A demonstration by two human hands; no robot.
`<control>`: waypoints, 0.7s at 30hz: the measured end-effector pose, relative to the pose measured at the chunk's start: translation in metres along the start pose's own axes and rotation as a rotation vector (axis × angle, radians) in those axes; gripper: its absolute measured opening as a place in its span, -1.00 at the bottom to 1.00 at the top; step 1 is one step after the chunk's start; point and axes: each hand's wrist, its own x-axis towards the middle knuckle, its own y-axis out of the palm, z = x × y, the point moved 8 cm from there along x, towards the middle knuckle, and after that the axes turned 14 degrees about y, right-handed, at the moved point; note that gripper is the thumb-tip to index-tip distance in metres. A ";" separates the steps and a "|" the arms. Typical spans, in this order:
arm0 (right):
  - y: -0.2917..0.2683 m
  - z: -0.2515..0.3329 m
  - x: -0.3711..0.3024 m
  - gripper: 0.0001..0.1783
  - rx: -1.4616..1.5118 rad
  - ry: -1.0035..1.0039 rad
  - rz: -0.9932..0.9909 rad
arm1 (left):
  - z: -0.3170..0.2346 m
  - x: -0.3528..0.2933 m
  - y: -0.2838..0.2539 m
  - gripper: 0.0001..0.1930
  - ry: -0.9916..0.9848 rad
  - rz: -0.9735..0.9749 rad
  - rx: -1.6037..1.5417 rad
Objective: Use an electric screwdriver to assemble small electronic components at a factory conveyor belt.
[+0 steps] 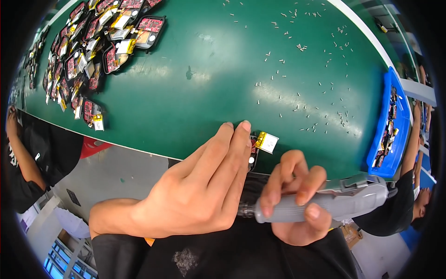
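Note:
My left hand (200, 186) reaches over the table's near edge, its visible fingers stretched out side by side and its thumb hidden. Beside and partly behind those fingers lies a small black device housing (252, 153). From the housing sticks a silver battery pouch (267, 142) with yellow tape. In my right hand (297, 200) is a grey electric screwdriver (344, 200), gripped around its body and held sideways with its nose to the left. The screwdriver's tip disappears behind my left hand.
Open black housings (88, 56) with red circuit boards and batteries pile up at the far left of the green table (186, 102). Loose small screws (302, 47) scatter across its far right. A blue bin (403, 125) with parts stands at the right edge. Other people's arms (28, 160) show at both sides.

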 end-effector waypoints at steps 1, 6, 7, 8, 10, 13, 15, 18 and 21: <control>-0.003 0.008 -0.001 -0.77 -0.049 -0.049 -0.021 | -0.001 -0.001 0.001 -0.72 -0.003 0.010 -0.005; -0.004 0.003 0.004 -0.70 -0.277 0.096 0.088 | 0.000 -0.005 0.001 -0.65 -0.082 0.017 -0.098; -0.002 0.003 0.004 -0.70 -0.278 0.094 0.085 | 0.000 -0.006 0.002 -0.63 -0.077 0.009 -0.089; -0.003 0.003 0.004 -0.69 -0.261 0.067 0.024 | 0.000 -0.006 0.003 -0.63 -0.075 0.008 -0.090; -0.007 0.006 0.003 -0.68 -0.244 0.038 -0.037 | 0.001 -0.006 0.002 -0.62 -0.089 -0.040 -0.097; -0.008 0.004 0.004 -0.66 -0.293 0.056 -0.010 | 0.002 -0.006 0.004 -0.62 -0.086 -0.023 -0.114; -0.005 -0.002 0.004 -0.65 -0.287 0.044 0.003 | 0.003 -0.009 0.004 -0.60 -0.099 -0.054 -0.116; -0.003 -0.006 0.002 -0.65 -0.316 0.067 0.065 | 0.006 -0.010 0.003 -0.54 -0.134 -0.090 -0.158; -0.003 -0.006 -0.005 -0.67 -0.332 0.070 0.088 | 0.006 -0.008 0.001 -0.47 -0.157 -0.092 -0.205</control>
